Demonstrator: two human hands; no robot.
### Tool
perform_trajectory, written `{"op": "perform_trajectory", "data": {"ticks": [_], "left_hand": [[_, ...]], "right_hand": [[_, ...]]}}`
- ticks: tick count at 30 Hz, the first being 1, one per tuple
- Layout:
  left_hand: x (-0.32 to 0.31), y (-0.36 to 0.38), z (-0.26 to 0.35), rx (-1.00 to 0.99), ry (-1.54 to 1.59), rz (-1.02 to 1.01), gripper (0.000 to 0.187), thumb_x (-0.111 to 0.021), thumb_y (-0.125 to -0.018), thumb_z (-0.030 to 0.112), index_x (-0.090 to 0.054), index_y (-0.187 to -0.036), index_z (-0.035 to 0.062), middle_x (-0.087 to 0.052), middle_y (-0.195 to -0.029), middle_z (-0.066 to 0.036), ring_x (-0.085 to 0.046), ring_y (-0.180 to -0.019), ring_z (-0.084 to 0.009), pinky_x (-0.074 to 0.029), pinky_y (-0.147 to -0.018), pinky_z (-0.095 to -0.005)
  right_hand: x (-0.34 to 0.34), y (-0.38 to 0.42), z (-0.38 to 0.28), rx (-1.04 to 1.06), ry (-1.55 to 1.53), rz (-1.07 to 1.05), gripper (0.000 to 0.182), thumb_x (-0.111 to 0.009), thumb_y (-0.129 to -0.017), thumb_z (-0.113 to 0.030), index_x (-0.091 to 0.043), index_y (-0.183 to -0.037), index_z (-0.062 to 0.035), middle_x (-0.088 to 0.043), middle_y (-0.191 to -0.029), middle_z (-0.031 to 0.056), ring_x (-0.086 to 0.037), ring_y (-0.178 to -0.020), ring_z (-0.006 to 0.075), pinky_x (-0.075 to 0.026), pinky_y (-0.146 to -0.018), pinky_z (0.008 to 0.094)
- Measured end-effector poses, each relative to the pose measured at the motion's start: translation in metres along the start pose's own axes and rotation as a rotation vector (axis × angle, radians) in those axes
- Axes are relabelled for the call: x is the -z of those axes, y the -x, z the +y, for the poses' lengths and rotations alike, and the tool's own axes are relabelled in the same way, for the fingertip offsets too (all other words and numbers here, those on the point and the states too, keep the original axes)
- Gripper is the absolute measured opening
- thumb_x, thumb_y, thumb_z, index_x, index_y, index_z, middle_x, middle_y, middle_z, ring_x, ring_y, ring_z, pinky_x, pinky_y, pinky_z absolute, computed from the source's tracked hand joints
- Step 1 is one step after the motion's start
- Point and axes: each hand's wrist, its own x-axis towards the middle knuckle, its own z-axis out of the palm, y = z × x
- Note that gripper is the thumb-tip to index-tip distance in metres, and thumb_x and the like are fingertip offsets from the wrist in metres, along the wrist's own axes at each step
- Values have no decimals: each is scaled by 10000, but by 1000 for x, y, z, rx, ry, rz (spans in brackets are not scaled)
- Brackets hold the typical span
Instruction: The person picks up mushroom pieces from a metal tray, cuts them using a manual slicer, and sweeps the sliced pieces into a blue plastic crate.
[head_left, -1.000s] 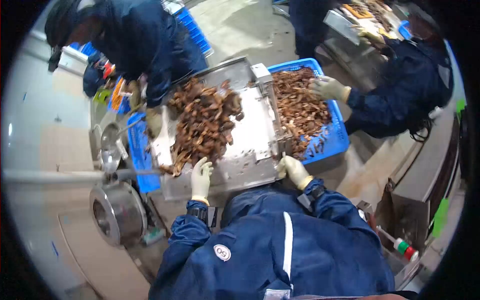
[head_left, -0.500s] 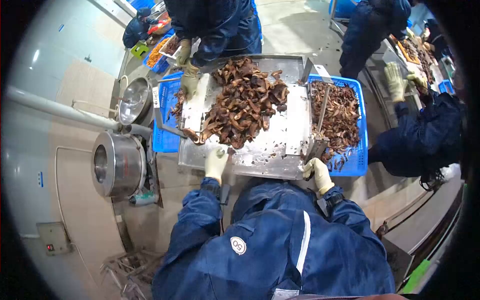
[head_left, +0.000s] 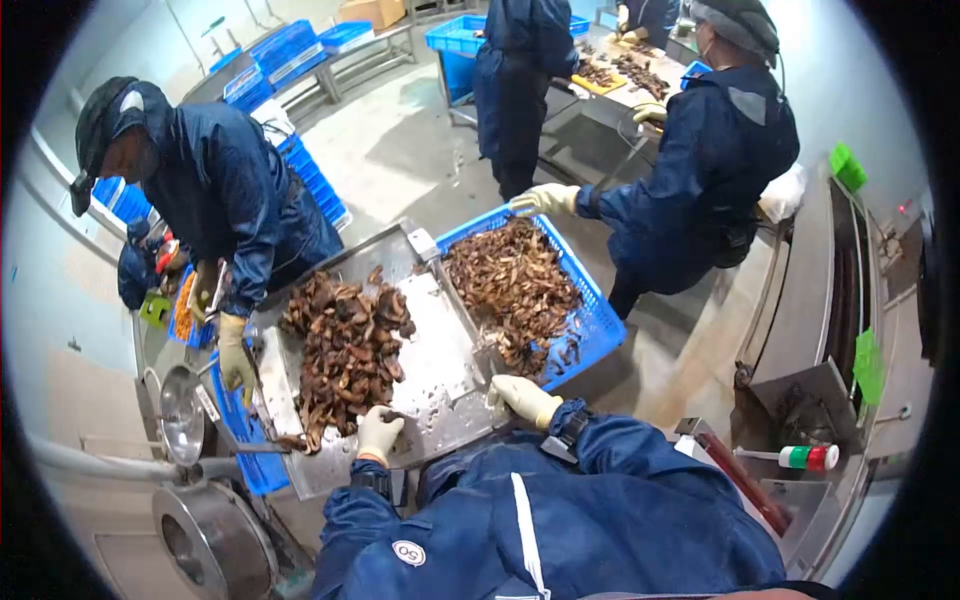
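My left hand [head_left: 380,433], in a pale glove, is closed at the near edge of the metal tray [head_left: 440,415]. A small dark brown piece shows at its fingertips. Just beyond it lies a heap of brown, mushroom-like pieces [head_left: 345,345]. My right hand [head_left: 527,400], also gloved, has its fingers curled at the near end of a metal cutter bar [head_left: 488,362] along the tray's right side; its grip is partly hidden. Beside that bar, a blue basket [head_left: 600,325] holds smaller cut brown strips [head_left: 515,285].
Across the tray's left side, a co-worker [head_left: 215,190] has a gloved hand [head_left: 237,365] near another blue basket [head_left: 262,472]. A second co-worker [head_left: 690,170] reaches a glove [head_left: 545,200] over the right basket's far edge. A steel drum machine [head_left: 215,540] stands at lower left.
My view has swung to the right, so the tray appears turned and further left. Both my hands keep about the same places at the tray. The right-hand co-worker's glove is now at the basket.
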Motion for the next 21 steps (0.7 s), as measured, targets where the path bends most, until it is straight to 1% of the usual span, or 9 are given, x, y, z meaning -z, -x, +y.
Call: {"op": "perform_trajectory", "data": {"ticks": [4,8,10,11,14,16,18,20,21], "left_hand": [[2,-34,49,-44,-229,146,207,-744,-722,167,-747,-898,59,-733,-920,-165,-699,-903,-339,-551,-815,-408],[-26,-59,29,-194,73,152,250,-766,-727,155,-728,-935,20,-710,-830,-131,-709,-757,-290,-549,-712,-384],[-27,-61,50,120,591,-165,274,-766,-741,120,-709,-986,13,-700,-799,-91,-689,-715,-210,-544,-668,-347],[-35,-66,56,-34,500,-133,289,-757,-759,68,-683,-1031,8,-686,-803,-59,-647,-680,-144,-529,-628,-304],[-78,-91,80,-172,940,-187,254,-708,-848,68,-683,-1097,25,-703,-858,-39,-619,-683,-140,-502,-619,-290],[-63,-93,126,115,898,-280,239,-698,-846,53,-686,-1084,30,-711,-893,-56,-647,-772,-161,-517,-671,-312],[-75,-98,143,27,1040,-230,232,-678,-841,64,-688,-1068,19,-727,-928,-125,-682,-849,-251,-528,-729,-367],[-105,-121,126,-166,449,-103,260,-665,-842,141,-697,-1065,12,-716,-963,-207,-681,-904,-373,-527,-780,-437],[-106,-121,125,-165,466,-63,276,-659,-850,193,-701,-1054,11,-703,-965,-228,-662,-921,-405,-517,-803,-457]], "right_hand": [[-4,-2,-7,-16,-74,-2,439,-358,-1054,-340,-616,-894,-22,-646,-809,98,-648,-689,201,-499,-698,345],[-4,1,-13,40,42,14,442,-361,-1055,-333,-625,-896,-16,-662,-823,106,-664,-699,210,-505,-719,342],[-7,-1,-15,-78,-23,50,429,-371,-1051,-323,-627,-899,-14,-663,-821,111,-661,-706,216,-507,-725,347],[-5,-3,-12,-6,90,23,415,-386,-1041,-319,-633,-903,-15,-665,-817,116,-658,-740,221,-507,-729,350],[-8,-5,-10,-135,26,62,406,-391,-1030,-321,-637,-907,-22,-669,-819,121,-653,-766,223,-506,-733,348],[-12,-4,-14,-176,-12,109,417,-377,-1019,-317,-650,-889,-30,-667,-795,122,-644,-755,232,-507,-738,342],[-15,-3,-19,-147,-13,120,427,-378,-1021,-313,-652,-865,-25,-667,-788,114,-644,-758,231,-507,-737,339],[-15,-4,-6,-70,23,166,440,-367,-1038,-296,-641,-836,-17,-668,-787,106,-639,-746,225,-505,-734,333],[-16,-3,-10,-104,-4,181,432,-372,-1039,-289,-634,-830,-16,-666,-787,109,-635,-743,223,-504,-732,332]]}}
